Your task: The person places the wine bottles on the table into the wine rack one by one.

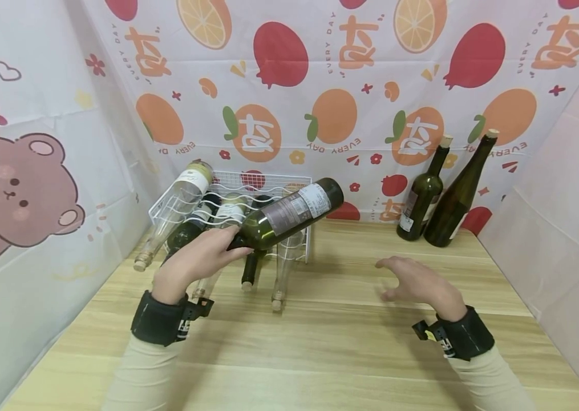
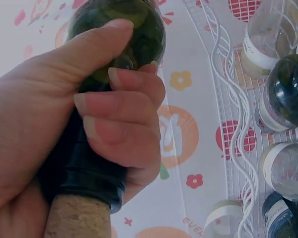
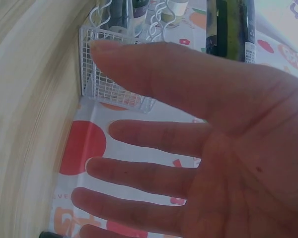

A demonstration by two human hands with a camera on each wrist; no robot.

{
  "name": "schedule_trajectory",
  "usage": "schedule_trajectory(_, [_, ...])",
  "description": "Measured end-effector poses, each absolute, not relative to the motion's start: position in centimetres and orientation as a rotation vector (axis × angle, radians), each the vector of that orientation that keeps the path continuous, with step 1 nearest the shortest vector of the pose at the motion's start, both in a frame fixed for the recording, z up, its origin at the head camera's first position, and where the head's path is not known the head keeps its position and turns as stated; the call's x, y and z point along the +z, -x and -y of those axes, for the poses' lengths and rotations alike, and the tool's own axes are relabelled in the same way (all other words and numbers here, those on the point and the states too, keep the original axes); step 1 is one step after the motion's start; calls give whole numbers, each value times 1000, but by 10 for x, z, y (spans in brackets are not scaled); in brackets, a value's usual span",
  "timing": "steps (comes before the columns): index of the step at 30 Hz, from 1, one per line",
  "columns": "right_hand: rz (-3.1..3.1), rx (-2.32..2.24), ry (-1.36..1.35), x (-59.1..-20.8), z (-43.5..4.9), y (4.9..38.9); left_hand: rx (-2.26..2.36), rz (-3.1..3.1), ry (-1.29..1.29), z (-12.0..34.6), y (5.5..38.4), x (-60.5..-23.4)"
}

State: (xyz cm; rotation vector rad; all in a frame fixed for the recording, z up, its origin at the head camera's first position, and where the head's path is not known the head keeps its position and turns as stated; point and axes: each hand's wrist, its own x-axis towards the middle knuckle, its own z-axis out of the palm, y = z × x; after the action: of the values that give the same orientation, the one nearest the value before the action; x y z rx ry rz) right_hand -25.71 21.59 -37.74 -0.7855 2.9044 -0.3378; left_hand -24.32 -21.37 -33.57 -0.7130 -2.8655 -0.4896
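My left hand (image 1: 207, 251) grips a dark green wine bottle (image 1: 294, 211) by its neck. The bottle is tilted over the white wire wine rack (image 1: 310, 240), its base pointing up and to the right. In the left wrist view, fingers and thumb wrap the neck, and the cork (image 2: 78, 218) shows below the hand. To the right, over the table, my right hand (image 1: 420, 279) holds nothing. Its fingers (image 3: 139, 171) are extended with the thumb spread, as the right wrist view shows.
Several bottles lie in the rack, among them a clear bottle (image 1: 168, 211) at its left end. Two corked green bottles, a shorter one (image 1: 425, 191) and a taller one (image 1: 461, 194), stand at the back right of the wooden table (image 1: 320, 348). A printed curtain (image 1: 289, 114) hangs behind.
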Motion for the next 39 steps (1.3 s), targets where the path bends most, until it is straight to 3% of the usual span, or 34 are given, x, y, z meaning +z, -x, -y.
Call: schedule_trajectory(39, [-2781, -350, 797, -379, -215, 256, -530, 2825, 445, 253, 255, -337])
